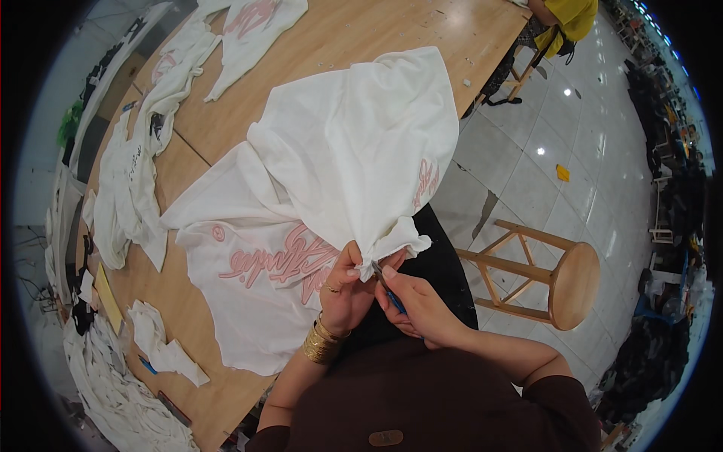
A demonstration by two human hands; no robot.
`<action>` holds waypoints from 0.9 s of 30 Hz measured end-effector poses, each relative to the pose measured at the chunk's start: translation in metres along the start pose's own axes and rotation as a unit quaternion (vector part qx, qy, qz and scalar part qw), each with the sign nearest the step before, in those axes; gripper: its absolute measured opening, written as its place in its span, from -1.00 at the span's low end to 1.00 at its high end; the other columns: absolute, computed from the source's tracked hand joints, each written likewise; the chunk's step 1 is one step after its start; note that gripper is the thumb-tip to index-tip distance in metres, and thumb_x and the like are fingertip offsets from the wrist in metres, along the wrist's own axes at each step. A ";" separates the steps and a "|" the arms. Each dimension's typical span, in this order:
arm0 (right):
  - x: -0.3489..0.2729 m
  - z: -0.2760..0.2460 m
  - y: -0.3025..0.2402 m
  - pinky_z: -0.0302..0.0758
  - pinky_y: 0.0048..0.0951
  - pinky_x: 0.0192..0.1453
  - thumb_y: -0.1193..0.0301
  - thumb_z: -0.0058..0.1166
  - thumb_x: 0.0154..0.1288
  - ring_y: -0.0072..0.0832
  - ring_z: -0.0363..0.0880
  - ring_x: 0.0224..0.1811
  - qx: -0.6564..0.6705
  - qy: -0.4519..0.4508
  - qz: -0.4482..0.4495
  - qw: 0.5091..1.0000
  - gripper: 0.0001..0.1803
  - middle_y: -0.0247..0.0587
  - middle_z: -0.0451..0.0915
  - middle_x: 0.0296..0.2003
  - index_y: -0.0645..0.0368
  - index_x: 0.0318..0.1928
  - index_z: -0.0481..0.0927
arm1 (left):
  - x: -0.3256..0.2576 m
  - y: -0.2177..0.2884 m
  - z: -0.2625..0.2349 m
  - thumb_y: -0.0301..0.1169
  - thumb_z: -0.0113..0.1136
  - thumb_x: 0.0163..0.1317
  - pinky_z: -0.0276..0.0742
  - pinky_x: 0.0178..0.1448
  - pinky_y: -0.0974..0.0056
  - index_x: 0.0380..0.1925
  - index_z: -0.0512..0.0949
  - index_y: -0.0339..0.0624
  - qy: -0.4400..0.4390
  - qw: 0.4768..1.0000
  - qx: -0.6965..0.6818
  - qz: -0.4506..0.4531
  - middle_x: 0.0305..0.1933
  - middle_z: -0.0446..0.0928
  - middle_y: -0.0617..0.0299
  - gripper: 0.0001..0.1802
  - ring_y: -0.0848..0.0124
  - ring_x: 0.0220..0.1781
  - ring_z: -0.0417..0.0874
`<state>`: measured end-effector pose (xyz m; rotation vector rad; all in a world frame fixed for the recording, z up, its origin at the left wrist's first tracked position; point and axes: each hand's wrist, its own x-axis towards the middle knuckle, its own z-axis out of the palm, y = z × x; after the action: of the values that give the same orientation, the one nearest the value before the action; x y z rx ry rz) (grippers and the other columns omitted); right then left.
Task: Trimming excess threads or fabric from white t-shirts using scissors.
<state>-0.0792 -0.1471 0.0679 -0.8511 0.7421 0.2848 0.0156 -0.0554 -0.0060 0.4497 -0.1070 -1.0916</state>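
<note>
A white garment (331,143) with pink lettering is spread over the table's edge and gathers to a bunched end at my hands. My left hand (343,297), with gold bangles at the wrist, pinches this bunched fabric. In my right hand (425,309) is a small pair of thread snips (394,298) with a blue handle. Their tip touches or lies just beside the pinched cloth; the fingers partly hide it. More white cloth with large pink lettering (282,264) lies flat to the left of my left hand.
The wooden table (192,301) carries other white garments (124,188) at the left and a heap of white cloth (124,399) near its left edge. A round wooden stool (576,286) stands to my right. Beyond the table sits a person in yellow (572,22).
</note>
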 end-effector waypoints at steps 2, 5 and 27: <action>0.002 -0.002 0.003 -0.08 -0.69 -0.77 0.04 -0.41 0.43 -0.76 -0.03 -0.82 -0.033 0.009 -0.023 0.999 -0.52 -0.50 0.14 -0.77 0.14 -0.44 0.32 | 0.000 0.000 0.001 -0.40 -0.15 0.02 -0.09 0.40 -0.19 -0.43 0.24 -0.22 -0.001 1.000 0.008 0.003 0.16 0.27 -0.28 -0.86 -0.21 0.28 0.19; 0.004 -0.002 0.006 -0.08 -0.69 -0.77 0.04 -0.41 0.43 -0.76 -0.03 -0.83 -0.020 0.020 -0.037 0.999 -0.53 -0.49 0.14 -0.77 0.15 -0.44 0.33 | 0.000 0.002 0.001 -0.39 -0.14 0.02 -0.09 0.40 -0.19 -0.43 0.24 -0.21 -0.005 1.000 0.008 -0.011 0.16 0.27 -0.29 -0.86 -0.21 0.28 0.19; 0.016 -0.014 -0.010 -0.05 -0.69 -0.71 0.33 0.08 0.24 -0.84 0.04 -0.77 0.056 0.148 -0.086 0.984 -0.78 -0.59 0.22 -0.74 0.12 -0.50 0.42 | -0.005 0.008 -0.012 -0.39 -0.03 0.07 0.24 0.20 0.17 -0.41 0.27 -0.18 0.022 0.991 0.126 -0.030 -0.28 0.40 0.21 -0.86 0.41 -0.12 0.40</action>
<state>-0.0696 -0.1649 0.0563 -0.8540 0.9443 -0.0401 0.0232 -0.0444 -0.0129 0.7070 -0.1942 -1.1323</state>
